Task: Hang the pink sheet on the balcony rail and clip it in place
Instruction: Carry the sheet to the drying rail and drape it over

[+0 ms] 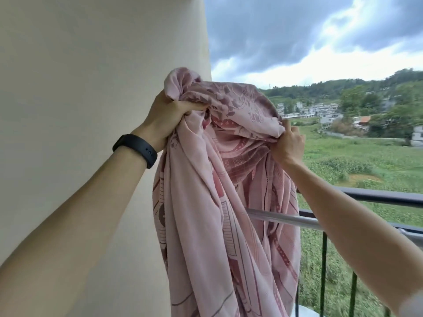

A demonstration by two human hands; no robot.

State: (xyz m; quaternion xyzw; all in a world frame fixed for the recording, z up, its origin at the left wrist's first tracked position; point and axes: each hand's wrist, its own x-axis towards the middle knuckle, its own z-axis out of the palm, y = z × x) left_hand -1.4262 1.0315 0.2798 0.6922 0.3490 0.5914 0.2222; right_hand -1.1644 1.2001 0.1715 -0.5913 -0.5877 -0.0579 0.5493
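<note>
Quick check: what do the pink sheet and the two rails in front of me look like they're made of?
Pink sheet: thin woven cloth, probably cotton or a blend; it falls in soft folds and is matte. Silver rail: bare metal by its sheen, likely steel or aluminium. Black rail: apparently painted metal, smooth with a dull gloss.

Sheet (219,202): pale pink, darker rose and mauve floral and geometric print. Wristband (135,150) black. Rail (377,197) dark, wall (91,88) cream.

left hand (169,115) raised, fisted, right hand (289,145) pinching
</note>
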